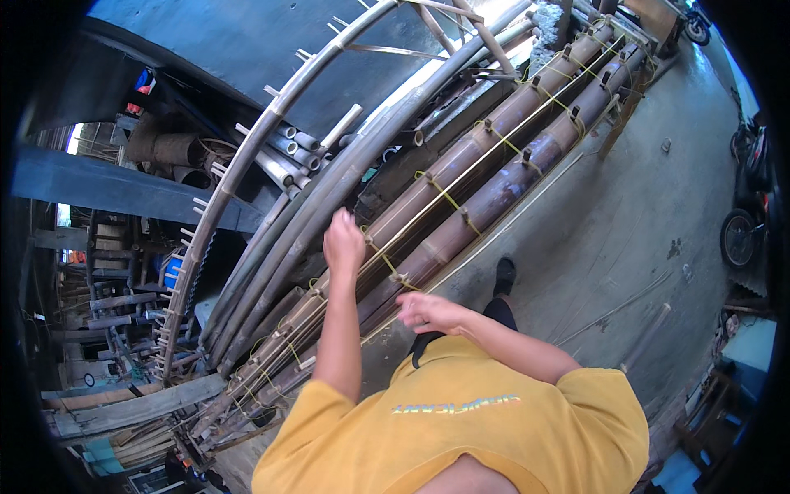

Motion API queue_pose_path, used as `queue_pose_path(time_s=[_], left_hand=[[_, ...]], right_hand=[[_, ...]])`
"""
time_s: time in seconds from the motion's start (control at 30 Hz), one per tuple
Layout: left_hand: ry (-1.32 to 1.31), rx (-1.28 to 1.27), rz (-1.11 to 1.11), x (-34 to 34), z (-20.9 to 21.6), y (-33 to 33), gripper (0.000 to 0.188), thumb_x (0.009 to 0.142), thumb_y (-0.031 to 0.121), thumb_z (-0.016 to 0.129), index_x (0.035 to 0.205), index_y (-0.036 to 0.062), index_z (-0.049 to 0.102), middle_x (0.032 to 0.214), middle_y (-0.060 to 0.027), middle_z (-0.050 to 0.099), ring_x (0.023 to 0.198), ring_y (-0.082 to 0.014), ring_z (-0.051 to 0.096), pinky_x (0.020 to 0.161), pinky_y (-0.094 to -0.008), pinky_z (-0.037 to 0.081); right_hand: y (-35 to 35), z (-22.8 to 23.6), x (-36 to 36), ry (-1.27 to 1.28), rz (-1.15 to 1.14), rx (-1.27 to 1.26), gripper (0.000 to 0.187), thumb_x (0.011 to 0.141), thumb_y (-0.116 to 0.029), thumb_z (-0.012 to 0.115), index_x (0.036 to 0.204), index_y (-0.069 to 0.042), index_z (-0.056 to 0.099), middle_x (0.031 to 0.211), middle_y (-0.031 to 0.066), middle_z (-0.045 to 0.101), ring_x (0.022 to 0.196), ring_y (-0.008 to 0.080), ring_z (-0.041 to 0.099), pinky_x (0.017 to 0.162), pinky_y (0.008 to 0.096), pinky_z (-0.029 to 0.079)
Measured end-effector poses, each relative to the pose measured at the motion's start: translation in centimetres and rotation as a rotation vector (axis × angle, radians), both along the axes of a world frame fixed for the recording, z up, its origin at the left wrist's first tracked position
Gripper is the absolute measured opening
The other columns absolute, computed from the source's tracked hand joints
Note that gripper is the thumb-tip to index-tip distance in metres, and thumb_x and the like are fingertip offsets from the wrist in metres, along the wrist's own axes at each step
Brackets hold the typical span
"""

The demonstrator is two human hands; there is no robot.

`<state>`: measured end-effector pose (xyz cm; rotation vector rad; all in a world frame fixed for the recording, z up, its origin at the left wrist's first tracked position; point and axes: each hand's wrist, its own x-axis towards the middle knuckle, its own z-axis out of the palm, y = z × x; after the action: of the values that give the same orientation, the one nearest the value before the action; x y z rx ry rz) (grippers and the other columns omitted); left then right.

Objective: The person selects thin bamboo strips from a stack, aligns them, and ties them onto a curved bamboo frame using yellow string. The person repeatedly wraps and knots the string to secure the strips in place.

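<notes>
Two long, thick bamboo poles run side by side from lower left to upper right. The far pole (pixel 465 160) and the near pole (pixel 491 199) carry short upright pegs, with yellow-green cord (pixel 448 196) tied across between them. Along the gap lies a thin pale bamboo strip (pixel 504 137). My left hand (pixel 344 241) is raised just past the far pole, its fingers closed; what they hold, if anything, is hidden. On the near side, my right hand (pixel 430 313) has curled fingers close to a lashed peg (pixel 401 280). Whatever is in its fingers is too small to make out.
Beyond the poles stands a curved bamboo frame (pixel 239 165) with many pegs, beside stacked bamboo tubes (pixel 292 152). Bent bamboo lengths (pixel 329 191) lie between. A grey concrete floor (pixel 613 239) stretches to the right, with a motorcycle wheel (pixel 738 237) at its edge.
</notes>
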<state>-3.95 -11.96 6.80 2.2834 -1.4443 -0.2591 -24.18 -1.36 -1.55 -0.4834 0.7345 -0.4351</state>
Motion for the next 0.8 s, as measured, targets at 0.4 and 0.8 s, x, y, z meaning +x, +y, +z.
queue_pose_path(time_s=[0.4, 0.8], left_hand=[[0.103, 0.057, -0.174, 2.2, -9.0, 8.2, 0.034, 0.1, 0.035, 0.054, 0.116, 0.0069, 0.065, 0.106, -0.0263, 0.068, 0.104, -0.0456, 0.063, 0.089, -0.0519, 0.049], [0.351, 0.039, -0.108, 1.8, -6.0, 8.4, 0.033, 0.1, 0.034, 0.055, 0.11, 0.0071, 0.072, 0.102, -0.0197, 0.073, 0.099, -0.0343, 0.07, 0.085, -0.0435, 0.052]], right_hand=[[-11.9, 8.9, 13.9, 0.832, 0.432, -1.506, 0.061, 0.1, -0.056, 0.041, 0.102, -0.006, 0.074, 0.1, 0.0196, 0.072, 0.103, 0.0385, 0.065, 0.103, 0.0524, 0.039], [0.9, 0.6, 1.2, 0.279, 0.284, -1.596, 0.041, 0.099, -0.028, 0.053, 0.074, 0.002, 0.062, 0.076, 0.0223, 0.065, 0.076, 0.0416, 0.063, 0.074, 0.0486, 0.05]])
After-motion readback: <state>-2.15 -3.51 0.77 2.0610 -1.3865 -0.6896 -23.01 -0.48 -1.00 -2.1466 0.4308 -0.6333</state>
